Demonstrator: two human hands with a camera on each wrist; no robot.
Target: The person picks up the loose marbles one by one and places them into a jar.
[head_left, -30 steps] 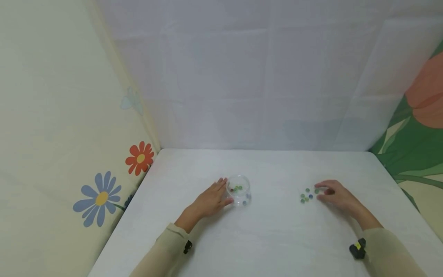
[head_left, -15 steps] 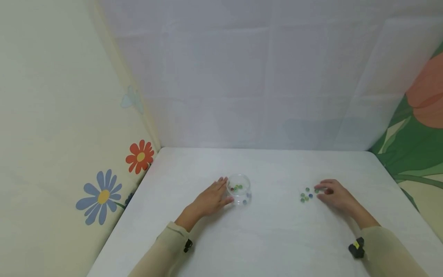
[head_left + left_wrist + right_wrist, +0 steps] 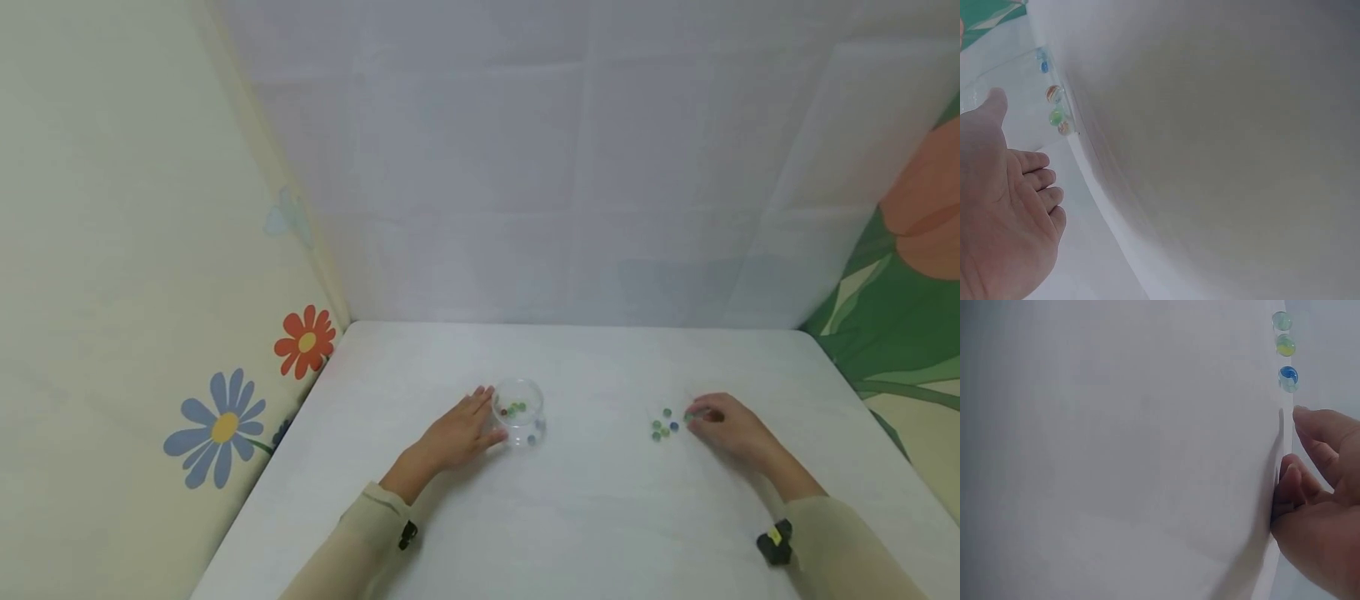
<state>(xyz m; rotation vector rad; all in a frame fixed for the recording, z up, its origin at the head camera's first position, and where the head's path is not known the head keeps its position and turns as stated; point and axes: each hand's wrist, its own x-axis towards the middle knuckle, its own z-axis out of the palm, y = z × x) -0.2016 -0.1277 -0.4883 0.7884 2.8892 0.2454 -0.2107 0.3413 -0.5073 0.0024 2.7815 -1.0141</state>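
Note:
A clear round cup (image 3: 517,410) stands on the white table with several marbles inside, green and reddish ones among them; a striped marble (image 3: 1054,94) and a green marble (image 3: 1055,117) show through its wall in the left wrist view. My left hand (image 3: 456,433) rests at the cup's left side, fingers fairly straight, thumb toward its front. Farther right, my right hand (image 3: 731,427) pinches a green marble (image 3: 688,417) between thumb and index finger, at table level. Just left of it lie several loose marbles, including a blue marble (image 3: 674,427). The pinched marble is hidden in the right wrist view.
The white table (image 3: 585,517) ends at a white cloth backdrop (image 3: 570,167). Flowered cloth walls (image 3: 225,250) bound the left side and a tulip-patterned cloth (image 3: 915,317) the right. A stretch of table separates the cup from the loose marbles.
My right index finger and thumb have closed together on the green marble, which was loose between them before. The left hand and the cup have stayed in place.

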